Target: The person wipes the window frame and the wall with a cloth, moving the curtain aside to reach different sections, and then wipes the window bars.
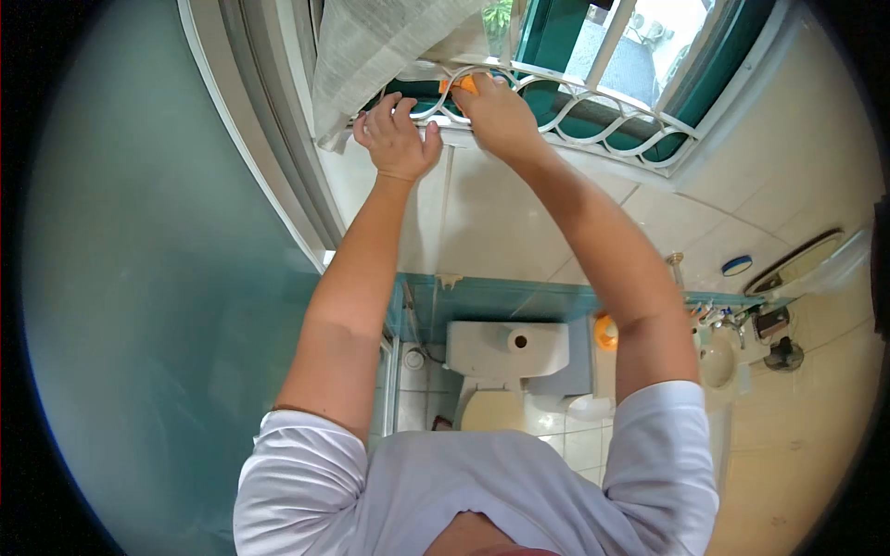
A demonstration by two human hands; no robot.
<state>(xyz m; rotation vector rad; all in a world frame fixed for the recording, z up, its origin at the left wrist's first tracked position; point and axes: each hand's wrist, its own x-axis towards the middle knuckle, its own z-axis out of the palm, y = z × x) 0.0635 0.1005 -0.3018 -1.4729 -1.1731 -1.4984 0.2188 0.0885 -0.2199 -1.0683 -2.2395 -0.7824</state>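
Observation:
Up at the window, my right hand [496,111] is closed around a small orange thing [468,84], perhaps a cloth or sponge; most of it is hidden by my fingers. It is at the looped bars of the white window grille [579,97]. To its left, my left hand [397,139] rests at the sill by the lower end of the grille, fingers spread and holding nothing visible. A sheer white curtain [371,56] hangs just beside and above that hand. Behind the bars is a green window frame [547,37].
Below my arms stand a toilet [491,408] and its tank, with a paper roll [519,342] on the lid. A washbasin [718,360] with small items and an oval mirror [795,262] are on the right. A frosted panel [167,278] fills the left side.

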